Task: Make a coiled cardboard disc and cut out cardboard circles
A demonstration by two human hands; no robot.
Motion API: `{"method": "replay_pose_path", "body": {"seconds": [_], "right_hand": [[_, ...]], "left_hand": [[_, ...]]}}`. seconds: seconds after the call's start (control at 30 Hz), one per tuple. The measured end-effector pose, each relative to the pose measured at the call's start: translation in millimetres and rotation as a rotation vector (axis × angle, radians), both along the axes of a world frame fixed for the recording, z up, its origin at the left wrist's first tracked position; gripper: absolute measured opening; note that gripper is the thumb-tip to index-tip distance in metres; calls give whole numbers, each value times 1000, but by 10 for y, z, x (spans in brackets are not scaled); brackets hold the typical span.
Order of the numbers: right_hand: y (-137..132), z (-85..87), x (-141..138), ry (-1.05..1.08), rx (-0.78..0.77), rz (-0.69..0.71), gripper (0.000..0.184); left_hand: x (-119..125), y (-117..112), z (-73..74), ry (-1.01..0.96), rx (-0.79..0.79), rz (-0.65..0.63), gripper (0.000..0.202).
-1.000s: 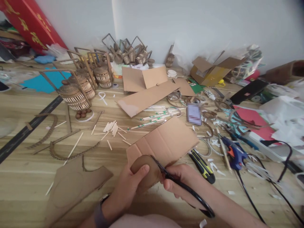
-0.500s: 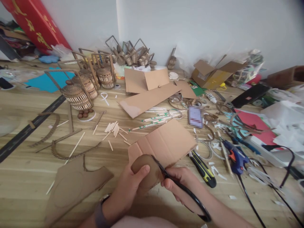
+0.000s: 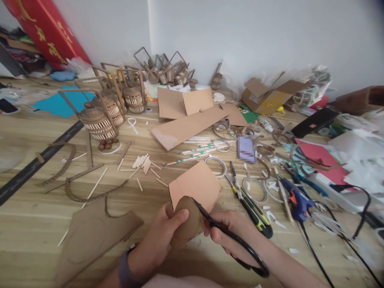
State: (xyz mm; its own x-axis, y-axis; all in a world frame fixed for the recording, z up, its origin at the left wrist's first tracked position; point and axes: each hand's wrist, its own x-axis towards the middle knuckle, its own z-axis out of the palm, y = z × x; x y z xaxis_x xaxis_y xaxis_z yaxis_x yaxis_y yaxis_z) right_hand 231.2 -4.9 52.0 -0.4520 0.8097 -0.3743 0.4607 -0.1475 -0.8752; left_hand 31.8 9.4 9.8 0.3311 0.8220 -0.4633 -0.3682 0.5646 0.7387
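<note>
Rounded cardboard [image 3: 193,224], upper curve shaped but cutting apparently unfinished, sits over the tabletop [image 3: 36,224], gripped by our left fingers [image 3: 181,217] while our right fingers [image 3: 216,235] hold scissors [image 3: 240,241] at its edge.

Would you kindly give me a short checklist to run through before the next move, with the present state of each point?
1. Left hand has hold of the round-edged cardboard: ok, the thumb lies on top of it.
2. Right hand holds the scissors: ok, the blades are at the cardboard.
3. Left thumb out of the scissor blades: ok, it lies to their left.
4. Utility knife blade retracted: cannot tell.
5. Glue gun switched off: cannot tell.
6. Table free of white scraps: not ok, several lie right of the knife.
</note>
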Motion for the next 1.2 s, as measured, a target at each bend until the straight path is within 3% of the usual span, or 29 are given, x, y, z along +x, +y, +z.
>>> {"method": "replay_pose_path", "body": {"seconds": [0.2, 0.4, 0.57, 0.7, 0.87, 0.97, 1.13, 1.2], "right_hand": [[40, 19, 5, -1, -24, 21, 66], [31, 75, -58, -14, 39, 1, 62], [-1, -1, -84, 24, 54, -62, 64], [-28, -109, -52, 39, -46, -169, 67], [-70, -132, 14, -14, -75, -91, 70], [-79, -98, 70, -174, 66, -60, 61], [-34, -45, 140, -823, 279, -164, 34], [-29, -55, 122, -991, 305, -170, 34]], "left_hand": [[8, -8, -21, 19, -10, 26, 42], [-4, 17, 74, 64, 12, -5, 40], [-8, -1, 97, -70, -120, -6, 40], [-23, -48, 105, -200, -253, -86, 53], [-55, -42, 131, -221, -240, 31, 44], [-53, -14, 138, -199, -203, 84, 43], [-25, -7, 95, -45, -199, 160, 45], [-16, -27, 54, -15, -189, 112, 42]]}}
